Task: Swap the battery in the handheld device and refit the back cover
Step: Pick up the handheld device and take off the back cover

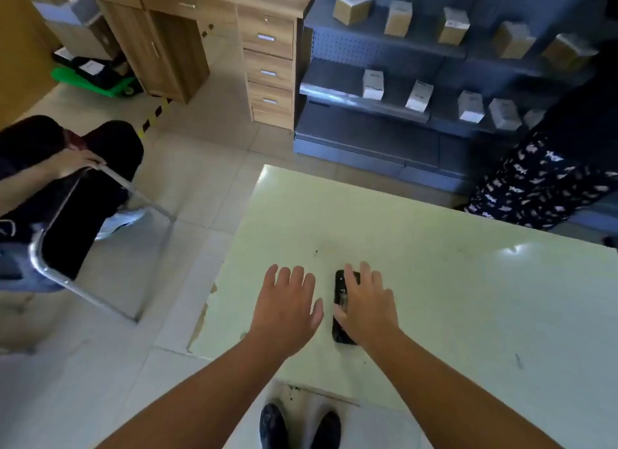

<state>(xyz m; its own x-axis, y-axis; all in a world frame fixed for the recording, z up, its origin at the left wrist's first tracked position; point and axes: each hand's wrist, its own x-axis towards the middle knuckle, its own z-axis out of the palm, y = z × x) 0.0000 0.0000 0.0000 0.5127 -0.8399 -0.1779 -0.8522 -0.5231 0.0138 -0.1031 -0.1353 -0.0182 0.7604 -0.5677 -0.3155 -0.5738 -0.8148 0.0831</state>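
Pale green table (434, 264) fills lower right; grey shelving (384, 121) upper right. Left hand (287, 310) spread, empty. Right hand (366, 310) lies flat-fingered over black handheld device (340, 283)

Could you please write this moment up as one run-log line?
stage: reaching | handheld device: flat on table | right hand: open, over device | left hand: open, beside it | spare battery: none seen
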